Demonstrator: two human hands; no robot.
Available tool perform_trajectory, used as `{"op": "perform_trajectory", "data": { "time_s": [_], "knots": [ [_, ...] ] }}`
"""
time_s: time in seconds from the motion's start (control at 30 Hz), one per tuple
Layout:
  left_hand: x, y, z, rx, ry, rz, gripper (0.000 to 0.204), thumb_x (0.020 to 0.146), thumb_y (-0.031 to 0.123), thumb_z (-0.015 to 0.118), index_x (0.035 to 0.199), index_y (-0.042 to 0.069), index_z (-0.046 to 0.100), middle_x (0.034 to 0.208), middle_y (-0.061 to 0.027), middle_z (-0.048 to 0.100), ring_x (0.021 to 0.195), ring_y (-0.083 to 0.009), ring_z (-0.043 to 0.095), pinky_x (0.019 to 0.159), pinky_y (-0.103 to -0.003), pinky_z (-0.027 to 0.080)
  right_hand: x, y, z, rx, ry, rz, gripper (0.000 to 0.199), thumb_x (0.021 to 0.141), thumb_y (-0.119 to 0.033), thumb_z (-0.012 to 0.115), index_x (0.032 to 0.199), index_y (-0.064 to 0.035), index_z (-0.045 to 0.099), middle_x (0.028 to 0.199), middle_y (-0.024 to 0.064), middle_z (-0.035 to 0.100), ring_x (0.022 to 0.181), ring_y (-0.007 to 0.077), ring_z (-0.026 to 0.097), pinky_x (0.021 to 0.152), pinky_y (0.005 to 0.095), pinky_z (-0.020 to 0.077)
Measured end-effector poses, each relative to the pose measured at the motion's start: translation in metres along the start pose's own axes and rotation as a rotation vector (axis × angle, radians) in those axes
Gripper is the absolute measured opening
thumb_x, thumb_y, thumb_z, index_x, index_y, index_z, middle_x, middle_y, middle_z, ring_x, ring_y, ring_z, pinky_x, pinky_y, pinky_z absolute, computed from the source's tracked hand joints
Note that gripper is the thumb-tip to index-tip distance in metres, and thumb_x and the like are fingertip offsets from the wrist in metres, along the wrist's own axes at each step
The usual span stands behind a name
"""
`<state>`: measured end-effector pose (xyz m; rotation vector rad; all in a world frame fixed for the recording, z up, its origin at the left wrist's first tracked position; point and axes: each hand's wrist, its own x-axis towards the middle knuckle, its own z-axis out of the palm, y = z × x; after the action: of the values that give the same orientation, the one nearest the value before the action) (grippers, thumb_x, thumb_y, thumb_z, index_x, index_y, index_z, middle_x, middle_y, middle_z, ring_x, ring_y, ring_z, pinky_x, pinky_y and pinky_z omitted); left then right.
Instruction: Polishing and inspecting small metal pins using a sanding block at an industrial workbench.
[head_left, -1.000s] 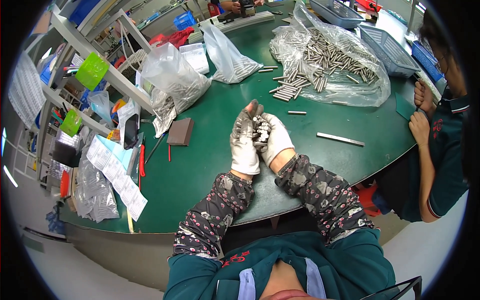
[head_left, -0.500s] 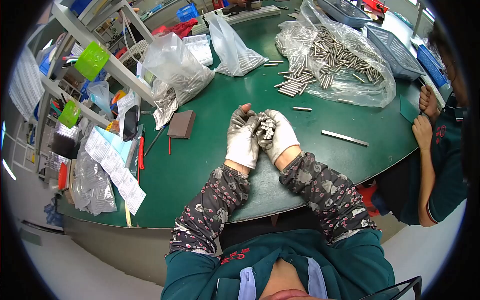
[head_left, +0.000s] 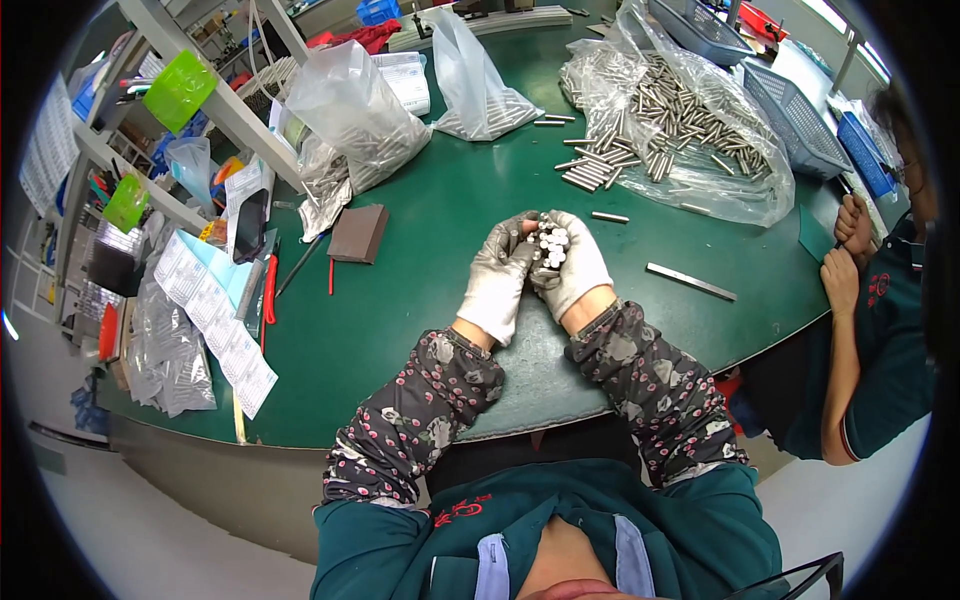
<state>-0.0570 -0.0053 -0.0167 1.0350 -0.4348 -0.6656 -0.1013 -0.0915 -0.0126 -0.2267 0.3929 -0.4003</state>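
Two gloved hands, the left hand (head_left: pixel 501 270) and the right hand (head_left: pixel 581 265), meet over the table (head_left: pixel 380 360), fingers curled around a bundle of metal pins (head_left: pixel 552 246), its bright ends facing up; they overlap too much to count.

Lettering shows on one red shirt emblem (head_left: pixel 462 510) and in fine lines on the printed sheets (head_left: pixel 212 325), towards half past eight from the hands; the lines are too small to read.

Around the hands: one loose pin (head_left: pixel 610 217) at two o'clock; one flat metal bar (head_left: pixel 690 281) just past three; one open clear bag (head_left: pixel 725 195), heaped with uncounted pins, between one and two; two upright bags of pins, a wide bag (head_left: pixel 345 95) at ten and a narrow bag (head_left: pixel 462 75) at eleven; one brown block (head_left: pixel 358 233) near nine.

The tabletop is green with a curved near edge. A co-worker (head_left: pixel 885 360) sits at three o'clock; a metal rack (head_left: pixel 235 120) stands towards ten.
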Motion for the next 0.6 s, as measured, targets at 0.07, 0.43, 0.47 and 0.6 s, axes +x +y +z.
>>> {"op": "perform_trajectory", "data": {
  "time_s": [0.07,0.43,0.47,0.6],
  "knots": [
    [0.000,0.001,0.000,-0.024,0.008,0.010,0.025,0.086,0.004,0.052,0.110,0.001,0.051,0.108,-0.0051,0.057,0.097,-0.0128,0.054,0.086,-0.025,0.043,-0.003,-0.001,0.002,-0.014,-0.005,-0.005,0.020,0.087,-0.018,0.044,0.083,-0.0019,0.054,0.071,0.0089,0.060,0.062,0.0203,0.059,0.056,0.0298,0.0504],
    [0.016,0.019,-0.022,0.914,0.106,0.360,0.023,0.081,0.003,0.052,0.104,0.002,0.053,0.097,-0.0145,0.059,0.087,-0.0265,0.058,0.078,-0.033,0.047,-0.007,0.002,0.011,-0.197,0.138,-0.009,0.016,0.083,-0.026,0.051,0.075,-0.0121,0.049,0.058,0.0017,0.049,0.038,0.0138,0.044,0.028,0.0227,0.0290],
    [0.017,0.016,-0.028,0.786,0.123,0.311,0.022,0.082,0.006,0.052,0.104,0.001,0.052,0.096,-0.0126,0.060,0.088,-0.0241,0.058,0.078,-0.031,0.047,-0.008,0.003,0.011,-0.196,0.124,-0.012,0.016,0.083,-0.026,0.051,0.075,-0.0120,0.049,0.059,0.0017,0.050,0.038,0.0136,0.044,0.028,0.0226,0.0289],
    [0.012,0.042,-0.018,0.528,0.134,0.004,0.022,0.088,0.015,0.050,0.105,0.001,0.048,0.091,-0.0081,0.061,0.090,-0.0169,0.057,0.077,-0.026,0.046,-0.012,-0.001,0.008,-0.233,0.110,0.016,0.017,0.083,-0.026,0.051,0.076,-0.0118,0.049,0.060,0.0021,0.051,0.039,0.0134,0.045,0.028,0.0225,0.0282]
  ]
}}
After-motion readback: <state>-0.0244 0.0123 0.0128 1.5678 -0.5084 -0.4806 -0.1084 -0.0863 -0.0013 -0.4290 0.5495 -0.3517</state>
